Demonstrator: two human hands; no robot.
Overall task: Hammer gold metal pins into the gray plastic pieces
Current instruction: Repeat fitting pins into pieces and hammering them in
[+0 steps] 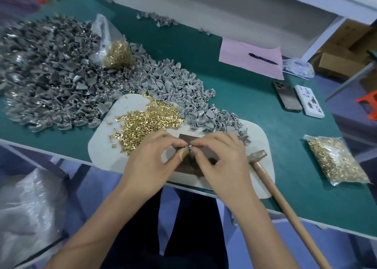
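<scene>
While my left hand (152,156) pinches the small gray moulded plastic piece (171,154) between thumb and curled fingers (179,145) just above the dark flat metal block (206,156) on the pale rounded mat (106,144), I judge the step in hand to be seating a pin before any blow. To do it well I would keep the piece steady over the block with its socket facing my right hand, so the pin enters straight, not slanted. The piece's wide end seems to point left into my palm and its narrow end right, long axis roughly across the green felt surface (255,105); blur keeps me from being sure. My right hand (221,158) meets it, thumb and forefinger closed on what looks like a short gold metal pin (190,146), barely visible, apparently lying along the same line. The wooden-handled steel hammer (271,185) lies untouched just right of my wrist, head on the mat.
</scene>
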